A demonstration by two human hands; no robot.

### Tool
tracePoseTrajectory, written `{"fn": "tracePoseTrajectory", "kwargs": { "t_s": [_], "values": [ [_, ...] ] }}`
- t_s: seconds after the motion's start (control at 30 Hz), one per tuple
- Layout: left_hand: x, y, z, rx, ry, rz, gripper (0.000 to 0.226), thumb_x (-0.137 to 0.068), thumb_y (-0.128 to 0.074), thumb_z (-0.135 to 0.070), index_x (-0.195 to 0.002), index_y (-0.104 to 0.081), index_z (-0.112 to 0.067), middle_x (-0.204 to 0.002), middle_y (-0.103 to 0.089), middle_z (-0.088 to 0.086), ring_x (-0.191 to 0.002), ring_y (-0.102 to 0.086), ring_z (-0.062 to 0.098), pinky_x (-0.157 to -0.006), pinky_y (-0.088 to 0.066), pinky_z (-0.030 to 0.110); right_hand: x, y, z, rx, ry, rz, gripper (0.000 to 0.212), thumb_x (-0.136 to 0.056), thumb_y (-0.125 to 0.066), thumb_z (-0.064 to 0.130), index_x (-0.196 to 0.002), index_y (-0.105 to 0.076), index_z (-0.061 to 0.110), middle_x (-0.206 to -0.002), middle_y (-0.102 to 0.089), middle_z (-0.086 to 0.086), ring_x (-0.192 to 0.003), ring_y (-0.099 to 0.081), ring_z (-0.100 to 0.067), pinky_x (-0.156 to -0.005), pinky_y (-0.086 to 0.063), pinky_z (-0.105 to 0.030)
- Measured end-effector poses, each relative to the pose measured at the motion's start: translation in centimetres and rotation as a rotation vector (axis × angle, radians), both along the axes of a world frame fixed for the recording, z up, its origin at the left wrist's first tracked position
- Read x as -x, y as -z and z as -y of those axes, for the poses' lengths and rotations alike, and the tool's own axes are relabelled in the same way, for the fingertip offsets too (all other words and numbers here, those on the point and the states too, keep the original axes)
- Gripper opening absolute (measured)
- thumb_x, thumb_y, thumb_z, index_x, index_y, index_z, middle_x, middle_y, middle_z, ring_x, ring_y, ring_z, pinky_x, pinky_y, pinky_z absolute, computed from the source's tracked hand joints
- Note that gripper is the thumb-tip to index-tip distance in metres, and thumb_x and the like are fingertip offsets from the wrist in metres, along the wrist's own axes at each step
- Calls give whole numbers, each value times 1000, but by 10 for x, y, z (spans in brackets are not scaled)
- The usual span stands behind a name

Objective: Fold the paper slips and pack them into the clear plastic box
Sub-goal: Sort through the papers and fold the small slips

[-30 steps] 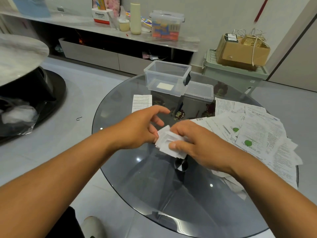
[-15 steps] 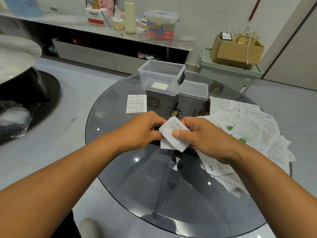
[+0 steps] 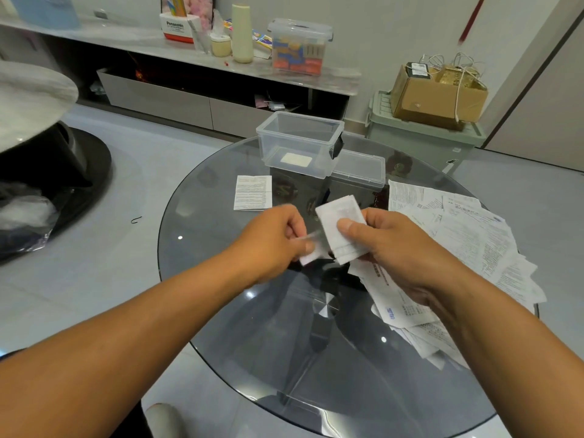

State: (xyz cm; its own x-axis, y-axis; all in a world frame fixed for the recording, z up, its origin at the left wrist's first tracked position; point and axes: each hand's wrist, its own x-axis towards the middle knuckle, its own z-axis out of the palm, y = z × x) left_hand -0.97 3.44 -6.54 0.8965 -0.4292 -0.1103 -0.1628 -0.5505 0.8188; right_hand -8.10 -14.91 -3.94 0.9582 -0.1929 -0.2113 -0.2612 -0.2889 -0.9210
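A person works over a round smoked-glass table (image 3: pixel 205 279), both hands raised above its middle. The right hand (image 3: pixel 395 248) pinches a folded white paper slip (image 3: pixel 339 229), thumb pressed on its face and fingers curled behind it, so that the slip stands tilted above the glass. The left hand (image 3: pixel 271 238) is blurred; its fingers are curled near a smaller white piece of paper (image 3: pixel 311 252) at the slip's lower left, though whether they actually grip it cannot be told. Toward the table's far edge stands the clear plastic box (image 3: pixel 300 143), open at the top, with one folded slip (image 3: pixel 296 159) lying flat on its bottom. The box's lid (image 3: pixel 358 169) lies just beside it on the right. A flat printed slip (image 3: pixel 252 192) rests alone on the glass near the box's left front corner, apart from everything else. A loose heap of unfolded printed slips (image 3: pixel 458 238) spreads along the table's right edge, overlapping one another and partly hidden beneath the right wrist. Beyond the table, a cardboard box (image 3: pixel 439 93) sits on a pale green bin (image 3: pixel 420 140).
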Motion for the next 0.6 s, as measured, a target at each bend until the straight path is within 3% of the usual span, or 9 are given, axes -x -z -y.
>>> {"fn": "tracePoseTrajectory", "kwargs": {
  "t_s": [0.1,0.13,0.23,0.33,0.43,0.53,0.6],
  "values": [
    [6,-9,3,514,-176,-351,17,-89,-73,-2,-96,-59,-6,-88,-74,17,-75,-75,17,-70,-61,24,0,2,-13,-291,117,30,16,-102,-62,23,-106,-73,12,-94,-80,-5,-91,-75,-22,-87,-61,-34],
    [9,-12,5,603,-186,-432,16,-90,-71,1,-99,-59,-4,-94,-75,19,-82,-76,21,-73,-62,25,0,4,-19,-356,140,44,16,-102,-62,21,-107,-72,10,-96,-80,-5,-93,-75,-21,-87,-62,-33],
    [18,-16,9,605,-96,-498,14,-94,-65,2,-108,-63,0,-101,-76,18,-93,-76,25,-77,-62,27,-2,10,-32,-328,181,115,16,-103,-62,24,-111,-70,13,-99,-79,-4,-96,-76,-21,-88,-61,-37],
    [16,-16,5,396,72,-420,16,-95,-65,0,-110,-69,-4,-99,-77,15,-88,-76,19,-78,-62,26,-3,10,-36,-54,228,244,10,-102,-63,28,-105,-67,19,-92,-76,3,-83,-72,-9,-74,-56,-29],
    [-6,-11,-11,-75,81,50,21,-95,-69,-16,-114,-71,-22,-103,-72,-3,-101,-69,16,-87,-54,25,0,4,-29,395,164,365,6,-103,-58,31,-106,-58,26,-92,-67,11,-83,-63,-12,-71,-50,-35],
    [-40,-6,-32,-322,-113,433,37,-95,-66,-34,-131,-60,-27,-131,-58,-1,-125,-50,25,-102,-43,40,1,2,-28,906,-88,275,33,-105,-55,24,-136,-49,31,-109,-65,7,-98,-60,-23,-85,-49,-43],
    [-60,-1,-43,-348,-152,423,47,-95,-63,-42,-138,-55,-25,-141,-53,1,-131,-43,29,-108,-39,47,1,7,-32,940,-184,153,42,-103,-57,18,-143,-45,28,-113,-65,1,-103,-61,-28,-89,-50,-43]
  ]
}}
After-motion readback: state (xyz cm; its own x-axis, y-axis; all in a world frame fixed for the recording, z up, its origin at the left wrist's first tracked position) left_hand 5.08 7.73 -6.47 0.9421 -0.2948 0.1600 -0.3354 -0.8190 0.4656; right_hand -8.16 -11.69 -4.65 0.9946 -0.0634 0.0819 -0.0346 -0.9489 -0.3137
